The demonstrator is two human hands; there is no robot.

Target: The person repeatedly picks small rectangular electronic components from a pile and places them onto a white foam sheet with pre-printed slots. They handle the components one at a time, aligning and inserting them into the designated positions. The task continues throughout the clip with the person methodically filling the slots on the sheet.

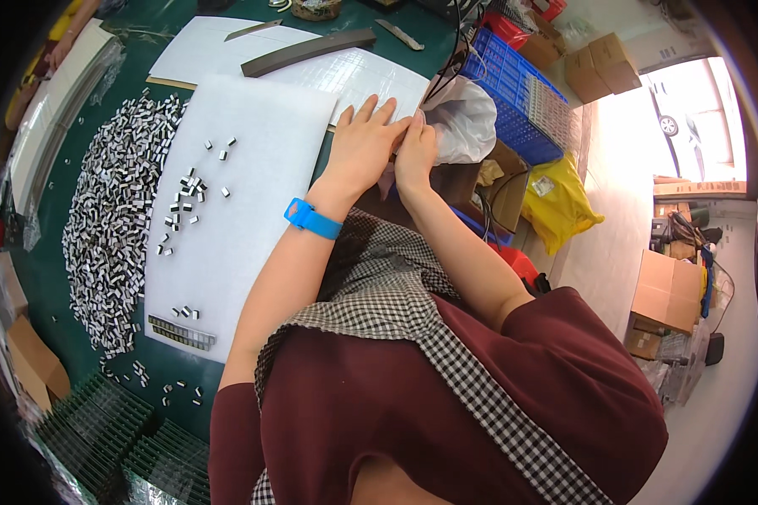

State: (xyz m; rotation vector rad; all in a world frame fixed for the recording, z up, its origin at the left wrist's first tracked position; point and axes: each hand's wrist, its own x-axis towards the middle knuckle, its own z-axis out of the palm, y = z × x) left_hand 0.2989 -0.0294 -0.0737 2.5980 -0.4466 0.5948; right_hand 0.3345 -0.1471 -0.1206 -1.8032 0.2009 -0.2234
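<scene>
My left hand [362,145], with a blue band [312,220] at its wrist, reaches to the edge of a white board [379,74]; its fingers are spread. Its index finger and thumb come up to my right hand [415,156], which is closed in a pinch. What the right fingers hold, if anything, is hidden. Right beside that hand is a white plastic bag [466,122]. On a white foam sheet [253,168] left of my arms lie several small silver-and-black metal parts [188,185] and a short row of parts [181,332].
A large heap of the same parts [118,219] covers the green table [173,370] at left. A dark bar [307,52] lies on the white board. Green slotted racks [97,438] stand near left. At right are a blue crate [514,101] and a yellow bag [557,202].
</scene>
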